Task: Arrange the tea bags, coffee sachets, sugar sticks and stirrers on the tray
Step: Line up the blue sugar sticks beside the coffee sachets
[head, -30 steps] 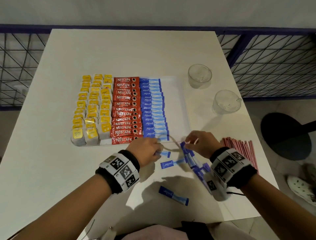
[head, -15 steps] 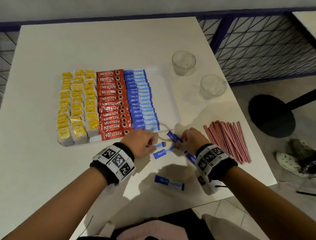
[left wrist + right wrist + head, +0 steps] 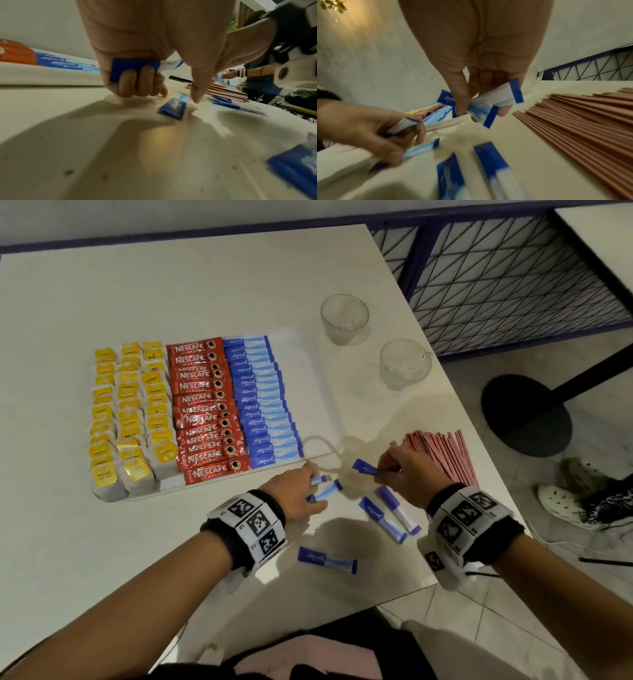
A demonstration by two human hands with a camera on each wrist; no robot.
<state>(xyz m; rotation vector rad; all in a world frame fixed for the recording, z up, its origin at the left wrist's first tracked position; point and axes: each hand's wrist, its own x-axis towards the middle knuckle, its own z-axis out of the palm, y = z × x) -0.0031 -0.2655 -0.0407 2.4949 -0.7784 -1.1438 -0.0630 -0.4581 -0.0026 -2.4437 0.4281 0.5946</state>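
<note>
Left hand (image 3: 295, 491): I see its fingers curled round a blue sugar stick (image 3: 135, 67), low over the bench (image 3: 171, 285).
Right hand (image 3: 409, 475): thumb and fingers pinch two sugar sticks (image 3: 489, 106).
Tray (image 3: 322, 378): rows of tea bags (image 3: 128, 412), coffee sachets (image 3: 205, 405), sugar sticks.
Loose sticks (image 3: 387, 517): on the bench, near the tray.
Stirrers (image 3: 442, 457): piled right of my right hand.

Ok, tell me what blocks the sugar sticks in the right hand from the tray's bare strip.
Nothing visible does. The right hand pinches sugar sticks just off the tray, whose bare strip right of the blue row is open.
</note>
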